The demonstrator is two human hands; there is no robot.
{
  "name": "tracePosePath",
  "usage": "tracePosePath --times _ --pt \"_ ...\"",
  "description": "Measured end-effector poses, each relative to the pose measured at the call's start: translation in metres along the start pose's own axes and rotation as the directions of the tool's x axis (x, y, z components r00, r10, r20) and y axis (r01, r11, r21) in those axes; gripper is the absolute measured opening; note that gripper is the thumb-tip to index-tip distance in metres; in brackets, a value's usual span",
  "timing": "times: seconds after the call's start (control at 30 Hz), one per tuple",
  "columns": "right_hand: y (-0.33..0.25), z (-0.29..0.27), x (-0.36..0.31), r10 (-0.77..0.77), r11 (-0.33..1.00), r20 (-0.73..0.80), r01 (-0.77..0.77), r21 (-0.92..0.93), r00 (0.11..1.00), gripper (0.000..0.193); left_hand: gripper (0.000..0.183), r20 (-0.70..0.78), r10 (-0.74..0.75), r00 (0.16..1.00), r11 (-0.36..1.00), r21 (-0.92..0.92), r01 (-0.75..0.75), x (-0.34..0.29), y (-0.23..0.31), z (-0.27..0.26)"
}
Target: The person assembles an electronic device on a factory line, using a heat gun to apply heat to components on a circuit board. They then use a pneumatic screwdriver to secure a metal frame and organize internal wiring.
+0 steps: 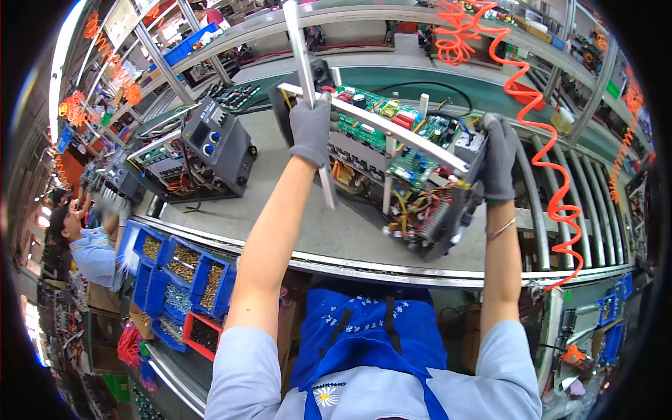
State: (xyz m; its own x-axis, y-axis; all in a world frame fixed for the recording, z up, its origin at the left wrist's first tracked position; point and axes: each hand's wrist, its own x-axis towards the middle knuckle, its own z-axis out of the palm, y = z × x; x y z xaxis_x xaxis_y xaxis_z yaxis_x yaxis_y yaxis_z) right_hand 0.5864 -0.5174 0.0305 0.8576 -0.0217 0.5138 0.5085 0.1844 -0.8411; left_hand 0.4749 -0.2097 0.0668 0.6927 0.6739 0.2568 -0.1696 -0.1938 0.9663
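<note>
My left hand (311, 129), in a grey glove, is closed round a long pale metal bar (299, 56). The bar stands steeply tilted, its lower end reaching down past the near side of an open electrical machine (360, 158). Green circuit boards (367, 105), wiring and a coil show inside that machine's frame. A light metal rail (399, 129) runs along its top. At the machine's right end, my gloved right hand (498, 157) grips the upper edge of the dark end panel (465, 203), with fingers curled over it.
A second open machine (217, 150) with front knobs stands to the left on the bench (266, 203). Blue bins (178, 297) of screws and a red bin (203, 334) hang at the front edge. Metal rollers (567, 210) and a coiled orange hose (560, 189) are right. A co-worker (94, 241) stands far left.
</note>
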Motion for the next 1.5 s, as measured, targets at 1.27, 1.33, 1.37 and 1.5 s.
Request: tracePosePath --times 1.27,1.33,1.37,1.5 --pt "-0.029 -0.021 -0.186 0.286 0.954 0.016 -0.286 0.088 0.958 0.034 0.066 0.023 0.094 0.995 0.951 -0.297 -0.083 -0.235 -0.058 -0.016" --pt "-0.010 -0.019 -0.172 0.281 0.959 0.005 -0.281 0.016 0.960 0.031 0.057 0.003 0.003 1.000 0.969 -0.249 -0.002 -0.218 -0.047 -0.009" --pt "0.001 -0.019 -0.167 0.277 0.961 0.008 -0.277 -0.011 0.961 0.030 0.052 0.008 -0.043 0.999 0.969 -0.243 0.044 -0.209 -0.039 -0.008" --pt "-0.021 0.051 -0.168 0.343 0.939 -0.036 -0.343 0.019 0.939 0.033 0.036 -0.233 0.312 0.921 0.945 -0.026 -0.327 -0.150 -0.077 -0.028"
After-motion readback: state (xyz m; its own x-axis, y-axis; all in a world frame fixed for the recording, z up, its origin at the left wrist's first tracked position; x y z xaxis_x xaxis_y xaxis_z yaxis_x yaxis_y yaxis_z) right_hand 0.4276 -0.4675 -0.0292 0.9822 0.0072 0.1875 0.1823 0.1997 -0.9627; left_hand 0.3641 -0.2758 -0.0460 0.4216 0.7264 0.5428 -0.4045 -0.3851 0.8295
